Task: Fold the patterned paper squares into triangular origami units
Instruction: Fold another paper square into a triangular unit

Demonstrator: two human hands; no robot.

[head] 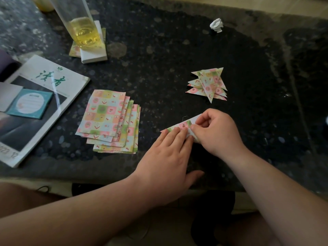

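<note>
Fingers (177,134) of left hand (166,153) lie straight, pressing flat on the half-folded paper (184,124), which sits right of the stack of paper squares (110,119). Curled right hand (217,134) covers its right end, thumb and forefinger apparently pinching a flap. Finished triangles (208,84) lie right of the stack, further back.

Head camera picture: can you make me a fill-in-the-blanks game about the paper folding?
1. The finished triangles lie to the ____ of the stack of unfolded squares.
2. The glass holds ____ liquid.
3. The crumpled ball near the table's far edge is ____.
4. The left hand and the right hand both touch one half-folded piece of ____.

Missing words: right; yellow; white; paper.
</note>
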